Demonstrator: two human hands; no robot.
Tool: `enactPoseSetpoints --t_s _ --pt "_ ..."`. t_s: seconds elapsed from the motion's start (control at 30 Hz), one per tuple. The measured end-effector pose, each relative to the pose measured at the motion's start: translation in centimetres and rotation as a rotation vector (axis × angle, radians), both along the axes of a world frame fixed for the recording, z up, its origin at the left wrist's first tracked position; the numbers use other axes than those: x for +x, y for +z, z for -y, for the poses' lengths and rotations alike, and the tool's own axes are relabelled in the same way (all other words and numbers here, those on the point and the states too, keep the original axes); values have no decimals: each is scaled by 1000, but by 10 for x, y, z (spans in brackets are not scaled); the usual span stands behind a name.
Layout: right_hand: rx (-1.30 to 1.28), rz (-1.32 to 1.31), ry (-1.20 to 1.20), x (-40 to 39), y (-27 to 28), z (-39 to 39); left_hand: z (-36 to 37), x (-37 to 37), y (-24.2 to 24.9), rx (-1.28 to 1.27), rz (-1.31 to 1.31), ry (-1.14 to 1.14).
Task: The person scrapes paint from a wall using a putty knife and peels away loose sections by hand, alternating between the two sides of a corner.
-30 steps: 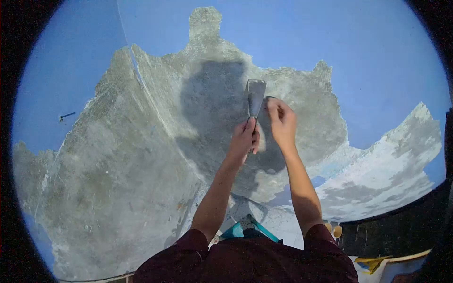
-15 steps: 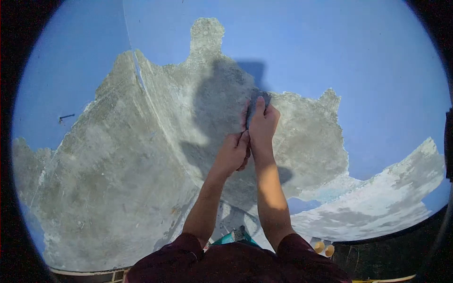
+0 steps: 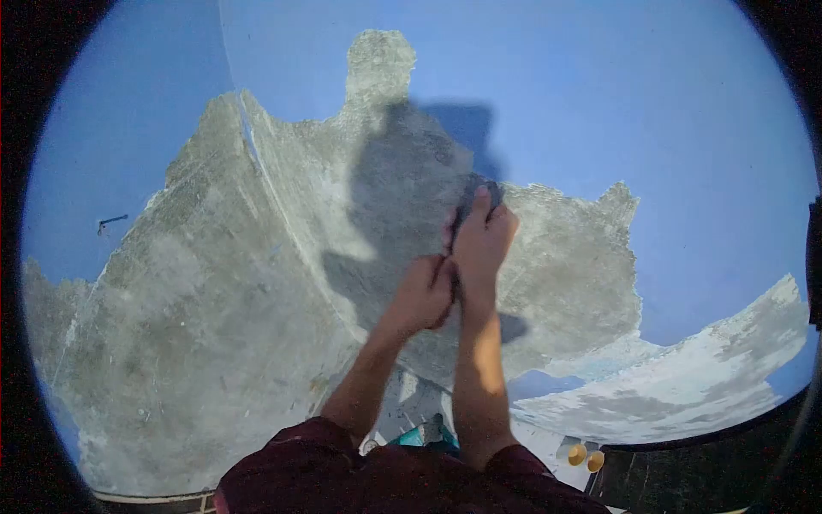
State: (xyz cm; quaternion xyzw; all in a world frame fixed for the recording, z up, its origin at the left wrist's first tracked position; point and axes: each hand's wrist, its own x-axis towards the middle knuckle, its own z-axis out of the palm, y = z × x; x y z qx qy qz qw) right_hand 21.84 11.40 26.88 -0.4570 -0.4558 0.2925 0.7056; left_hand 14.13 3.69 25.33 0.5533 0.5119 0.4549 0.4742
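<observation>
Against the wall, my right hand [image 3: 484, 236] is closed on a dark grey flat piece [image 3: 469, 204], its thumb laid along the face and fingertips showing at the left edge. The kind of tool cannot be made out. My left hand [image 3: 426, 291] is a fist just below and left of it, touching or nearly touching the right wrist. Anything inside that fist is hidden. Both hands are over a bare grey plaster patch [image 3: 565, 265], close to its ragged upper edge with blue paint [image 3: 582, 86].
A corner line runs down the wall, with another bare plaster area [image 3: 197, 343] on its left. A small dark hook [image 3: 111, 224] sticks out at the left. Low down are a teal object [image 3: 428, 433] and two yellowish round things [image 3: 586, 457]. My shadow [image 3: 385, 188] falls on the wall.
Both hands appear slightly lower in the view, the right also slightly further right, still holding the dark flat piece. The camera view has shifted a little.
</observation>
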Motion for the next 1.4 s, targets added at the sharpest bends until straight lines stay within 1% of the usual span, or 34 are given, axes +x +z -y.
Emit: enactPoseSetpoints --t_s 0.07,0.1,0.13,0.17,0.2,0.23,0.27,0.3,0.33,0.4,0.43,0.5,0.53,0.57,0.63,0.67,0.7,0.77,0.8,0.83,0.9,0.93,0.97,1.0,1.03,1.07,1.1,1.13,1.17,1.2,1.23,1.3,1.37,1.4 --pt "-17 15 268 15 11 14 1 13 -9 9 35 -11" --pt "-16 18 272 9 13 14 -3 14 -14 26 72 -32" --pt "-36 -41 219 2 14 14 -9 6 -23 151 -59 47" --pt "-58 -101 160 -3 14 14 -6 -5 -11 149 -54 40" --pt "5 -72 77 -9 -3 -2 -1 -17 10 98 -77 -21" --pt "2 -68 67 -5 -10 -7 1 -22 20 49 -98 -81" --pt "27 10 -14 -2 -13 -11 -4 -21 9 32 -76 -74" --pt "38 46 -43 -1 -10 -8 -7 -13 -3 33 -75 -71" --pt "48 81 -73 0 -7 -5 -9 1 -14 165 -46 -20" --pt "34 125 177 15 19 15 -14 19 -23 99 20 10" --pt "33 131 181 11 17 13 -13 14 -24 98 26 14" --pt "10 -2 121 2 11 9 -6 -1 -3 132 -94 13" --pt "-37 -179 188 -6 15 14 -7 -15 1 209 -191 -2" --pt "-37 -177 176 -10 22 19 -8 -14 1 209 -187 -14" --pt "-69 -258 177 -14 36 24 -9 -13 3 174 -166 -30" --pt "-69 -37 17 -9 25 14 -9 -17 6 160 -162 -29" --pt "-64 -42 22 -5 25 11 -9 -14 7 164 -167 -24" --pt "-8 -8 87 0 19 10 -5 1 6 33 64 -60" --pt "-10 25 47 0 17 8 -11 -2 -2 45 -19 -43" --pt "-8 31 40 -2 15 6 -14 -7 -5 49 -13 -51" --pt "75 -207 128 -13 10 5 -18 -23 -7 238 -165 -31" --pt "96 -234 124 -18 4 -3 -21 -33 -3 243 -165 -39" --pt "101 -232 116 -24 8 2 -24 -43 3 293 -273 -43" --pt "94 -256 52 -29 15 8 -25 -46 7 342 -381 -44" --pt "88 -284 -5 -34 21 12 -28 -38 -1 349 -383 -43" --pt "55 -230 3 -26 11 2 -33 -27 -16 303 -279 -26" --pt "74 -62 -62 -15 19 7 -34 -23 -23 258 -184 0" --pt "93 107 -127 -10 27 15 -26 -17 -15 263 -202 24" --pt "99 99 -112 -12 32 18 -14 -4 -2 114 -105 6" --pt "31 25 -40 -10 36 21 -8 4 5 -36 3 -23" --pt "-41 -46 23 -6 37 23 -11 1 2 -36 8 -29" --pt "-8 -72 -3 -15 35 19 -20 -12 -2 369 -253 83" --pt "29 -95 -35 -10 42 17 -24 -10 9 366 -202 64" --pt "69 -53 -40 -9 50 20 -23 -11 15 359 -155 78"
